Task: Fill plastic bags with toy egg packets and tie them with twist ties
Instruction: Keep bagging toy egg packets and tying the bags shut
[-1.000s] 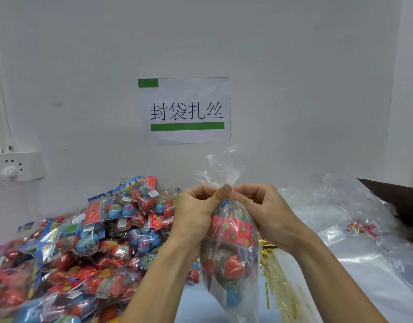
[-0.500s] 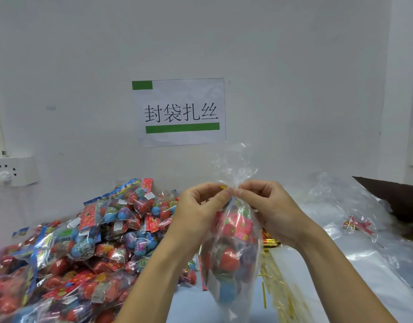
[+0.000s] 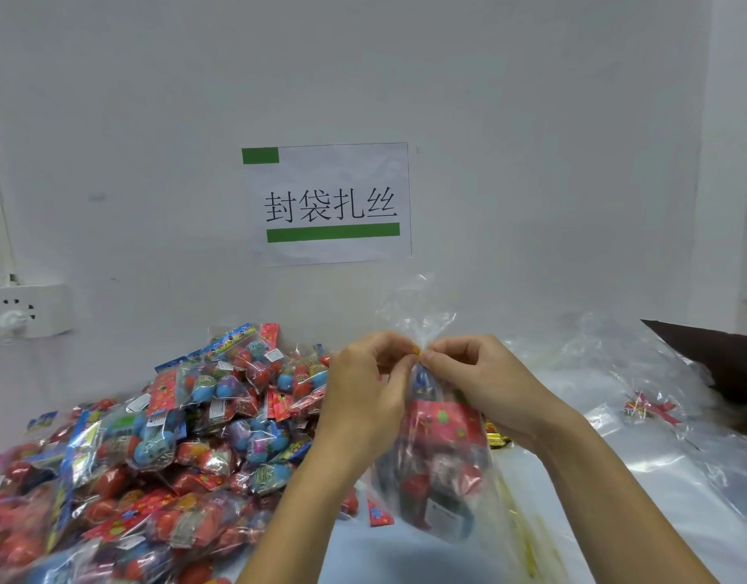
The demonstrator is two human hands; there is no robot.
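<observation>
Here left hand (image 3: pixel 363 398) and right hand (image 3: pixel 485 381) pinch twist tie (image 3: pixel 415 350) at filled bag (image 3: pixel 439 469) neck (bag upright).

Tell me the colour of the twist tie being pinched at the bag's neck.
Yellow-gold, as far as the head view shows: the twist tie peeks out between both hands' fingers.

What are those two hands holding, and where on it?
Both the left hand and right hand pinch the filled plastic bag at its gathered neck.
</observation>
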